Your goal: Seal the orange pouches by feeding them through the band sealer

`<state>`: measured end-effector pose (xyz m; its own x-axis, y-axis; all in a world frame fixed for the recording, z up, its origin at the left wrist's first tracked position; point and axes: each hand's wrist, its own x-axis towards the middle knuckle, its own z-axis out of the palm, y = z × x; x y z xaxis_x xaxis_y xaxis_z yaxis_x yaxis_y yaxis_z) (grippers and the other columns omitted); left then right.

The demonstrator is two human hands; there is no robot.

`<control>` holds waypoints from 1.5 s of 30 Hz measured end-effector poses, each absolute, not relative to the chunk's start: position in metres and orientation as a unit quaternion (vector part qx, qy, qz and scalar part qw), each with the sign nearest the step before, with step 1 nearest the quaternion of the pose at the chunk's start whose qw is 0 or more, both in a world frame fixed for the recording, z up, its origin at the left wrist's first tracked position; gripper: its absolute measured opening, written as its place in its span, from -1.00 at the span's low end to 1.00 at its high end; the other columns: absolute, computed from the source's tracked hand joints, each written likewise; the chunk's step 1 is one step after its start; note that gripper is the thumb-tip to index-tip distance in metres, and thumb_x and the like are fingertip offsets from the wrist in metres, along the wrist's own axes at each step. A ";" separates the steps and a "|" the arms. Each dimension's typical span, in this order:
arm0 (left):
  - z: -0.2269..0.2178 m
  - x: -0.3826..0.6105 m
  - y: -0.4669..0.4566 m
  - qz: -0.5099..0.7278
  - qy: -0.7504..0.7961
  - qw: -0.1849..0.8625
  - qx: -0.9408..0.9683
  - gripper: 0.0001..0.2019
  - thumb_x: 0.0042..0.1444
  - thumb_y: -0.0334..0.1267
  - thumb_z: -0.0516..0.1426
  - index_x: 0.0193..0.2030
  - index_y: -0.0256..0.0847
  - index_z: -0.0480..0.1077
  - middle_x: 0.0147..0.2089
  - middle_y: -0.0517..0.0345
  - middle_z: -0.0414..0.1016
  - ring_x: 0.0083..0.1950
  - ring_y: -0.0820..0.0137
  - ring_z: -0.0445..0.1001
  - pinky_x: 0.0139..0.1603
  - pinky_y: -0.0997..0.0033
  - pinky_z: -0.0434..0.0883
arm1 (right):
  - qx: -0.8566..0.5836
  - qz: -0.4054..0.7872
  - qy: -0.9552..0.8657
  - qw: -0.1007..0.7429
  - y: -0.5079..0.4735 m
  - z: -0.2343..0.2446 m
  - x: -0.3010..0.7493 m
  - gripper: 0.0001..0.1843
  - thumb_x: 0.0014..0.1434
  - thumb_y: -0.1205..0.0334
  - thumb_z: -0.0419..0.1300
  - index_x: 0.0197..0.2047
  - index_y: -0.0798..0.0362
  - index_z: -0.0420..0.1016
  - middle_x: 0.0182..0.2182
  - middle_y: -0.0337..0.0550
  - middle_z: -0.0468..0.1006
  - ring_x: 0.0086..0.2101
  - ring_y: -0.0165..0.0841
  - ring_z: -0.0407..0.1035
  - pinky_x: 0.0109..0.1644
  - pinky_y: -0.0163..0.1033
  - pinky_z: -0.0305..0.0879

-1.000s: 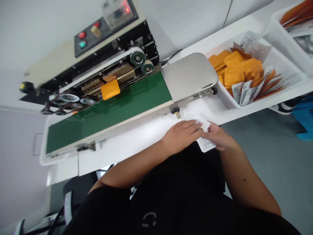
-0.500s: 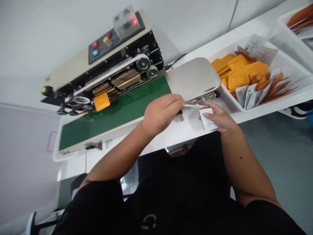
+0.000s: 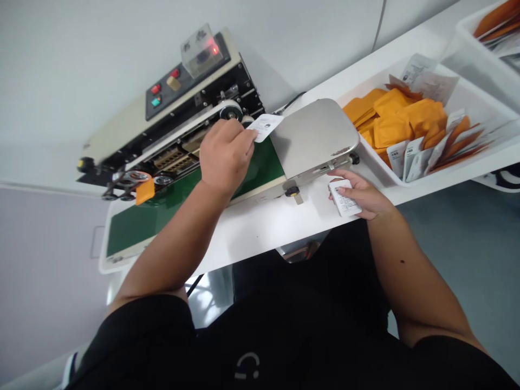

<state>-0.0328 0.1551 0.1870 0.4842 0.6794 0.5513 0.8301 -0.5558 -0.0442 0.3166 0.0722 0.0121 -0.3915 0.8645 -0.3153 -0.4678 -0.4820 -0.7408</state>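
My left hand (image 3: pixel 225 154) is closed on a white printed pouch (image 3: pixel 265 127), holding it at the infeed end of the band sealer (image 3: pixel 179 114), just over the green conveyor belt (image 3: pixel 162 208) and beside the steel plate (image 3: pixel 314 135). On the white table edge rests my right hand (image 3: pixel 361 195), gripping a small stack of white pouches (image 3: pixel 344 198). An orange pouch (image 3: pixel 145 190) rides at the far left of the sealer's track.
A white bin (image 3: pixel 467 168) at the right holds several orange and white pouches (image 3: pixel 400 122). A second white bin (image 3: pixel 483 40) stands at the top right corner. The sealer's control panel (image 3: pixel 179 81) shows a red light. Grey floor lies to the right.
My left hand lifted one pouch off the stack and carried it up-left to the sealer's infeed. The orange pouch travelled left along the track. My right hand stayed by the table edge.
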 end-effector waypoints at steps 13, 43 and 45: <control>0.177 -0.057 0.156 -0.216 -0.494 0.194 -0.819 -0.89 0.35 -0.35 0.20 -0.23 -0.06 0.44 -0.11 0.01 0.59 0.07 0.07 0.50 0.01 -0.07 0.45 | -0.341 0.786 -0.282 0.431 0.071 0.012 0.316 -0.28 0.04 0.16 0.68 0.25 -0.09 0.63 -0.26 -0.24 0.73 -0.36 -0.30 0.72 -0.43 -0.39 0.58; 0.067 0.076 -0.006 -0.136 -0.299 -0.049 -0.943 -0.61 0.56 -0.21 0.13 0.41 -0.31 0.44 0.45 -0.29 0.55 0.57 0.01 0.47 0.47 -0.09 0.58 | -0.392 0.717 -0.108 0.566 -0.004 0.022 0.271 -0.62 0.32 -0.14 0.43 0.05 -0.08 0.74 0.09 -0.05 0.78 0.11 -0.05 0.67 0.28 0.11 0.61; 0.067 0.074 -0.007 -0.173 -0.292 -0.023 -0.940 -0.67 0.56 -0.27 0.12 0.34 -0.31 0.48 0.38 -0.24 0.62 0.50 0.05 0.55 0.40 -0.02 0.63 | -0.396 0.703 -0.117 0.578 0.001 0.020 0.271 -0.65 0.29 -0.02 0.48 0.06 -0.07 0.73 0.09 -0.03 0.79 0.08 -0.05 0.68 0.27 0.12 0.61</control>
<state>0.0742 -0.0072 0.0669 0.7699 0.5565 0.3126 0.5403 -0.8289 0.1449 0.2707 0.0007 0.0196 -0.0167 0.9064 -0.4221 -0.7206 -0.3036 -0.6234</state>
